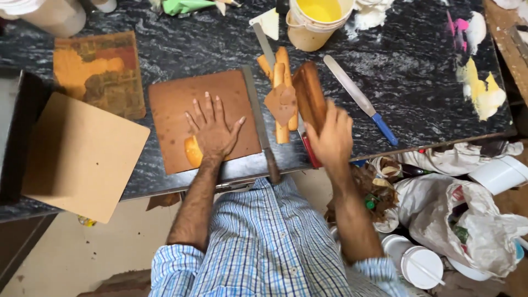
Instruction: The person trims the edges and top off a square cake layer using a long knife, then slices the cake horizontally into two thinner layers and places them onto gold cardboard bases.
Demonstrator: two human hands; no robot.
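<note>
The person stands at a dark marbled counter point(418, 71). The left hand point(212, 132) lies flat with the fingers spread on a brown square board point(176, 104), and a small orange-yellow patch point(192, 151) shows just beside the wrist; this hand closes on nothing. The right hand point(330, 137) has its grip clamped on a long brown cake slab point(309, 93), which it holds up on its edge above the counter, just right of the board. Beside the slab lie pale cake strips point(282, 71) with a small brown piece point(281, 103) on top. A long knife point(258, 118) lies along the right edge of the board. A palette knife with a blue handle point(360, 99) lies further right, and a bucket of yellow cream point(316, 22) stands at the far edge. A plain cardboard square point(82, 157) lies at the left.
</note>
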